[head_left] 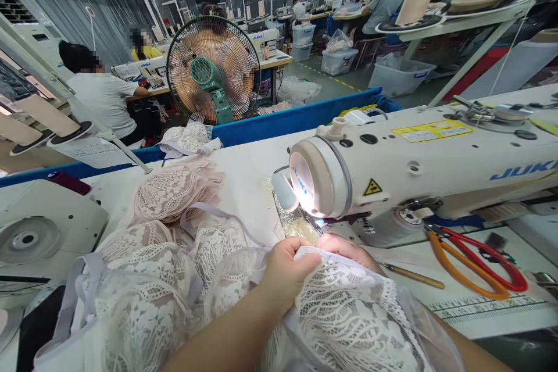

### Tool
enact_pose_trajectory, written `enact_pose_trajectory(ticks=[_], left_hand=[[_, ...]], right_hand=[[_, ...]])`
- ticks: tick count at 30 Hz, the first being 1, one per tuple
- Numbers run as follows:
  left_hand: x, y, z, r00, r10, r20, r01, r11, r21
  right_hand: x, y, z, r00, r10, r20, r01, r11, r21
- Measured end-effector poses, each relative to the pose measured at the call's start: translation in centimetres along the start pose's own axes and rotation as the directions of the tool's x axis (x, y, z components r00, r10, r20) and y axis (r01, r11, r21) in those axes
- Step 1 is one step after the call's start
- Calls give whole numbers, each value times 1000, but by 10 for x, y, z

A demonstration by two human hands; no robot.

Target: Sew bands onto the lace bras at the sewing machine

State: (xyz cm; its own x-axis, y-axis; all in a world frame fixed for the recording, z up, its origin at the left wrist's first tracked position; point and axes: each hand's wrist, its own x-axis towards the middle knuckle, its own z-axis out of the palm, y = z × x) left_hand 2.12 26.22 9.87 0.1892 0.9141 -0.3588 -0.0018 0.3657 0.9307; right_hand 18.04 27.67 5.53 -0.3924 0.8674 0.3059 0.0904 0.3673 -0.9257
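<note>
A white lace bra [349,308] lies across the front of the sewing machine [392,157], its upper edge near the lit needle area. My left hand [285,273] is closed on that edge, thumb and fingers pinching the fabric. Just beyond it, my right hand [344,249] is closed at the same edge by the needle, its fingers partly hidden by the cloth and my left hand. More white lace bras [148,279] are heaped to the left, with pale straps among them. A stack of beige lace pieces [174,186] lies behind the heap.
Scissors [471,261] with orange and red handles and a wooden-handled tool [414,276] lie on the right, near a printed ruler [483,307]. A fan [213,70] stands beyond the blue cloth edge [296,119]. Another person [102,99] sits at a machine on the left.
</note>
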Motion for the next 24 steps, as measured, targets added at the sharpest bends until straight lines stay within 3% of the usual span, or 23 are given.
enact_pose_trajectory(ticks=[7,24], left_hand=[[1,-3,-1,999,-48,18,49,998,-46],[1,-2,-1,999,-39,21,40,998,-49]], right_hand=[[0,-1,-1,1000,8,6,-8,1000,27],[2,-7,-5,1000,6,25,-6,1000,25]])
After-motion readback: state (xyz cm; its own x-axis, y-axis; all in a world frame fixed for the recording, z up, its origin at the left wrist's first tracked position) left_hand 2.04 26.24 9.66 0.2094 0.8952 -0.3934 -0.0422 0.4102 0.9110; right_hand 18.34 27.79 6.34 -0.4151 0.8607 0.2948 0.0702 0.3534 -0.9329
